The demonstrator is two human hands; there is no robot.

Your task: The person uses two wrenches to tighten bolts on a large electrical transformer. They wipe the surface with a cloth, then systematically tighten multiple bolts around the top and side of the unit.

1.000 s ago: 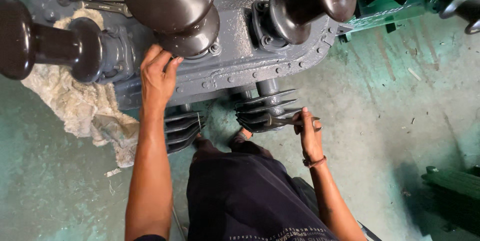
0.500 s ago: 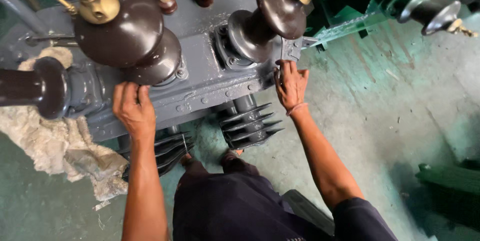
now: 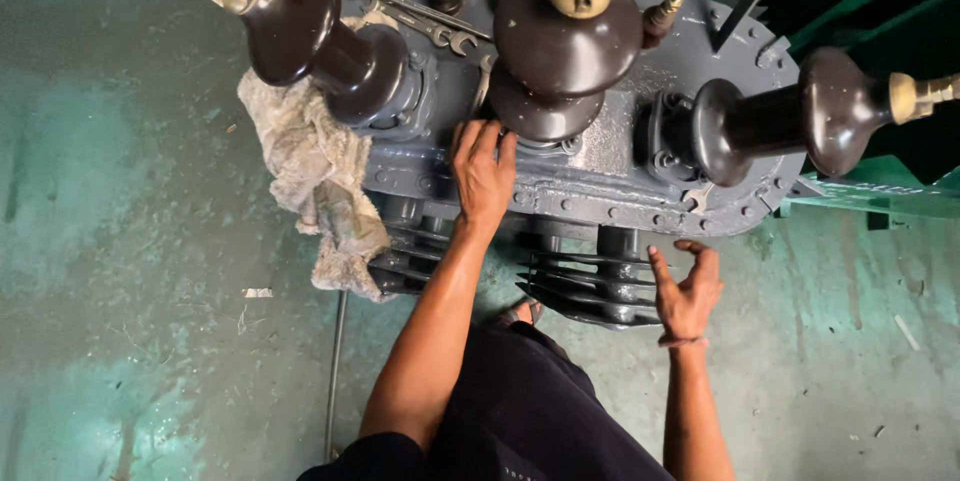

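Note:
I look down on a grey transformer lid with three big brown porcelain bushings. My left hand lies flat on the lid at the foot of the middle bushing, fingers spread, holding nothing. My right hand hangs in the air below the lid's edge, next to the cooling fins, palm open and empty. The left bushing and the right bushing stick out sideways, each with a brass terminal.
A dirty rag drapes over the lid's left edge. Several spanners lie on the lid near the back. A small spanner rests by the right bushing. Green floor surrounds the unit; green metal frame at right.
The view has swung left. My right hand has left the lid near the right bushing and dropped down beside the fins. My left hand stays on the lid.

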